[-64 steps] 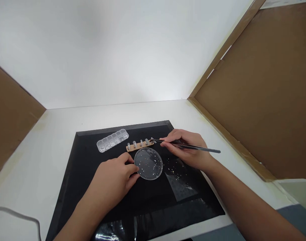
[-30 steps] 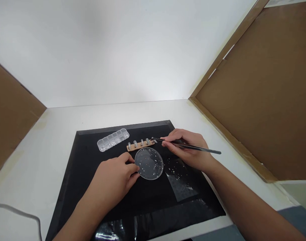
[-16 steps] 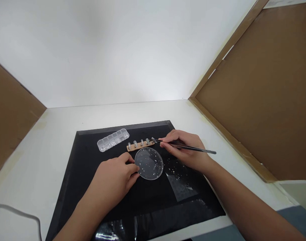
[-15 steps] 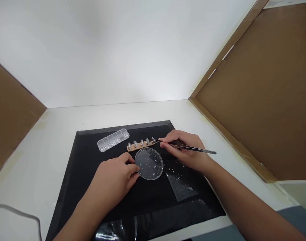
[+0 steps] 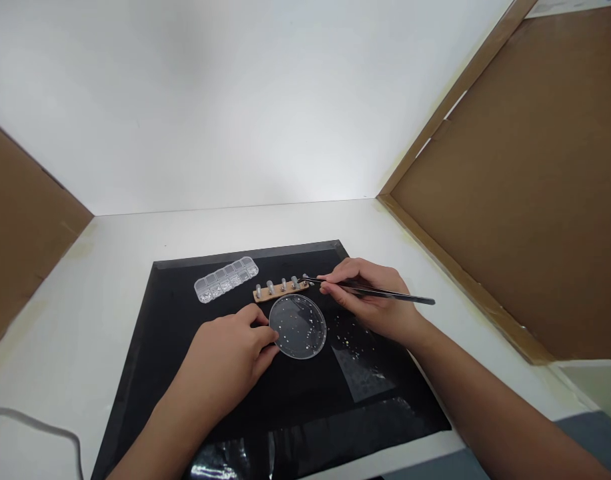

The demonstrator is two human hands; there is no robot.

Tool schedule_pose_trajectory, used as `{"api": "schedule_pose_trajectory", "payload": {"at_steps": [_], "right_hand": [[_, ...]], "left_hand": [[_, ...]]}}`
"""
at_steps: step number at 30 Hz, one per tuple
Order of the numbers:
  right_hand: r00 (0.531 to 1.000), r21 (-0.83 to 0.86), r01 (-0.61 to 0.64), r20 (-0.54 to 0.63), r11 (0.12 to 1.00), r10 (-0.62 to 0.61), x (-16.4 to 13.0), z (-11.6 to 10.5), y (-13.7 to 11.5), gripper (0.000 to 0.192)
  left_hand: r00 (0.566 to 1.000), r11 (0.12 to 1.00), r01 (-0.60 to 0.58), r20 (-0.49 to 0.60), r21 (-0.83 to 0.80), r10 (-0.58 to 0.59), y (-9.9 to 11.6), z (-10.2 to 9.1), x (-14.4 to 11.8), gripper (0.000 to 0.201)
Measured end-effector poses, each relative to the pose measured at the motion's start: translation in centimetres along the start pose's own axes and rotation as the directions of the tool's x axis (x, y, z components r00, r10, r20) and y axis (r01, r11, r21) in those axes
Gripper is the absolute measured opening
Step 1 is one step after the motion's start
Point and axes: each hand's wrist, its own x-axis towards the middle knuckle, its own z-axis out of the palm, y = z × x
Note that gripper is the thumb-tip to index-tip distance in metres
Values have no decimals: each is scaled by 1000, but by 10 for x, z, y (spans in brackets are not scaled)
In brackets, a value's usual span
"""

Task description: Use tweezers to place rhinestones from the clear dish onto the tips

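My right hand [image 5: 373, 300] grips a pair of dark metal tweezers [image 5: 385, 292]. Their tips reach the right end of a small wooden strip [image 5: 280, 289] that carries several grey nail tips in a row. My left hand [image 5: 230, 357] rests on the black mat [image 5: 155, 347], its fingertips touching the left rim of a clear round dish [image 5: 298, 326] speckled with tiny stones. The dish lies just in front of the strip.
A clear compartment box [image 5: 226, 279] of small stones lies behind and to the left of the strip. A clear plastic sheet [image 5: 360, 367] with scattered stones lies right of the dish. Brown cardboard panels [image 5: 525, 180] flank the white table. A grey cable [image 5: 35, 427] curls at the lower left.
The tweezers have shifted only slightly at the strip's right end. My left hand and the dish have stayed in place.
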Motion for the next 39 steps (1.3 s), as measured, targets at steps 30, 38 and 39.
{"api": "schedule_pose_trajectory", "payload": {"at_steps": [30,38,39], "right_hand": [[999,-29,-30,-20,999,29,-1,4,-3,13],[999,-36,-28,-16,999,27,-1,5,-4,9],[1000,-38,-26,-14,999,25,-1,5,-4,10]], "left_hand": [[1000,1000,-3,-8,-18,2,-1,1,1,20],[1000,1000,-6,-4,-14,6,-1,3,1,20],[1000,1000,-7,-4,-15,7,-1,3,1,20]]}}
